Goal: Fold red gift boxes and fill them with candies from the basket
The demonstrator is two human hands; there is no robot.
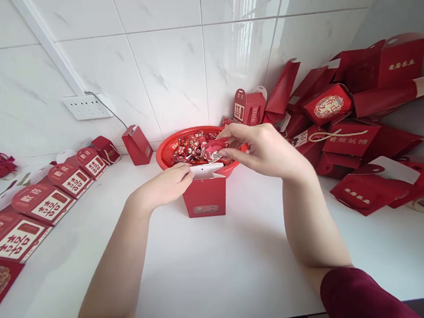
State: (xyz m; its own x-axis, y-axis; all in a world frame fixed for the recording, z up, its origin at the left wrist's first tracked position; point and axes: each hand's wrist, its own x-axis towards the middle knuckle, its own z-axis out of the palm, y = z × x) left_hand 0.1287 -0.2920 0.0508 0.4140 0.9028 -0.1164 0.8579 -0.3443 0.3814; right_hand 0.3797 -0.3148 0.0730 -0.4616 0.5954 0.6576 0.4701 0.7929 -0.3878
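A red paper gift box (205, 196) stands upright on the white table, its top open and its pale inside showing. My left hand (166, 183) pinches the box's upper left edge. Above the box's right rim, my right hand (260, 148) is closed on a red wrapped candy (215, 150), held between thumb and fingers. Just behind the box sits a red plastic basket (165, 144) full of wrapped candies (192, 146). The front of the basket is partly hidden by the box and my hands.
A row of red boxes (50, 203) lines the left side. One tall red box (137, 145) stands by the wall, below a socket strip (87, 107). Red boxes (364, 132) lie piled on the right, and a small handled box (250, 107) stands behind the basket.
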